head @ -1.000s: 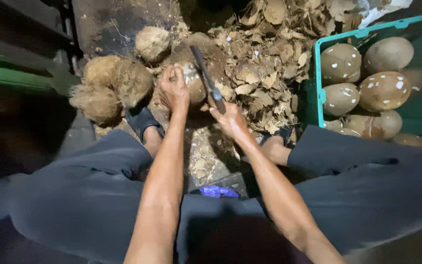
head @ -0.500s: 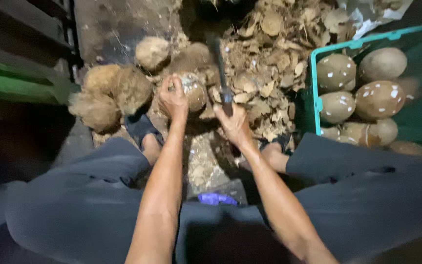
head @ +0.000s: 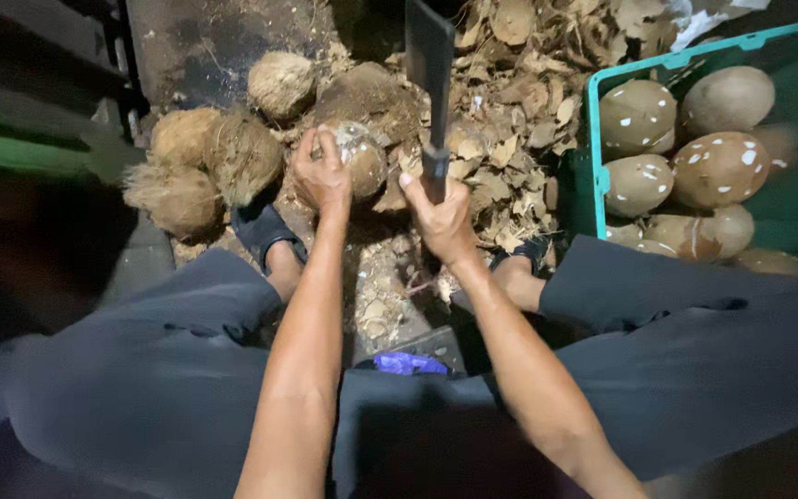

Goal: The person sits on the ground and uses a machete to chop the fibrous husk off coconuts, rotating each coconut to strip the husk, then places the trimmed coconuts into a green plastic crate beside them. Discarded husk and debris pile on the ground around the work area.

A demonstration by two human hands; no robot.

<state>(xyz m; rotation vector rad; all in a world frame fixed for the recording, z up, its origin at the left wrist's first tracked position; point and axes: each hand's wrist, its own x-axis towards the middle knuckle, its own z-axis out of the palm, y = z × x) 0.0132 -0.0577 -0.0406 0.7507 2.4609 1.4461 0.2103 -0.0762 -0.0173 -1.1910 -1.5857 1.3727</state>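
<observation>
While left hand (head: 320, 176) grips coconut (head: 360, 157), right hand (head: 441, 217) raises cleaver (head: 429, 65).

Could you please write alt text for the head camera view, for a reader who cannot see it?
A seated person's left hand steadies a coconut on the ground while the right hand holds a cleaver upright beside it. Husk scraps and fibrous coconuts lie around; a green crate holds trimmed ones.
</observation>
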